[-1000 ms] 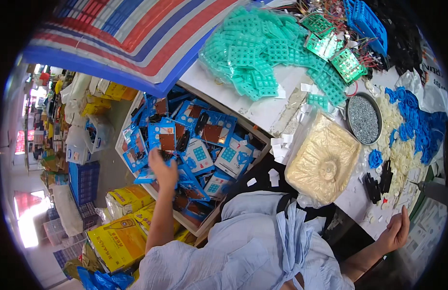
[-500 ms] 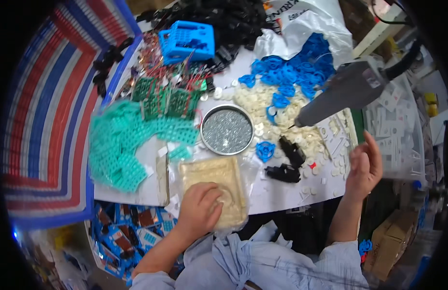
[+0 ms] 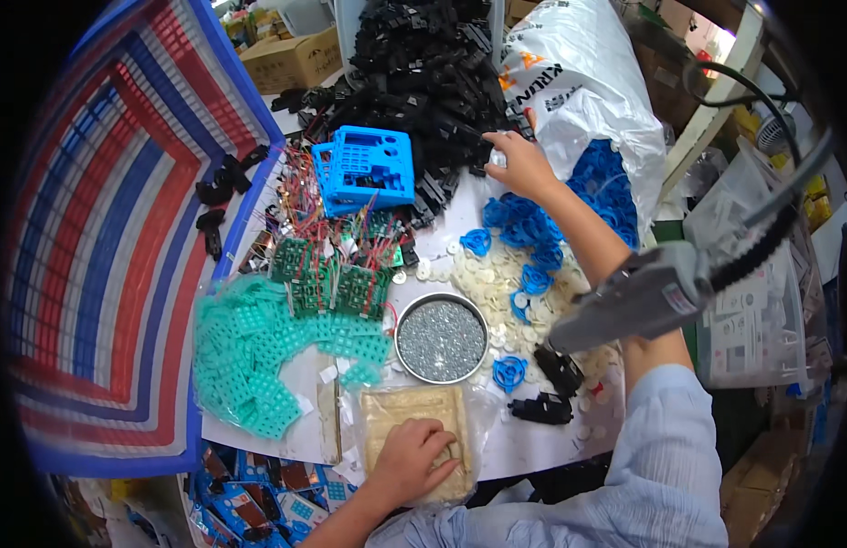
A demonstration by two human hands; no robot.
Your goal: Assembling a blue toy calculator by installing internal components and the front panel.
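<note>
Striped tarp (image 3: 104, 265): we see it along the left edge of the worktop (image 3: 533, 443).
Teal keypad mats (image 3: 259, 356): heaped at the left of the worktop, beside the green circuit boards (image 3: 337, 279).
Left hand (image 3: 414, 457): we find it resting on the clear bag of cream parts (image 3: 414, 416) at the near edge, fingers (image 3: 442, 447) curled into the bag's contents; we cannot tell whether they grip a piece.
Blue housing (image 3: 364, 169): lying above the circuit boards, touching the black pile.
Round tin of screws (image 3: 440, 340): just behind the cream bag.
Right hand (image 3: 524, 164): reaching far across, fingers pinched on a small pale part (image 3: 497, 158) at the edge of the black plastic parts (image 3: 433, 73), beside the white sack (image 3: 579, 82).
Blue rings (image 3: 533, 247): scattered under the right forearm.
Grey power screwdriver (image 3: 643, 297): hanging over the right side.
</note>
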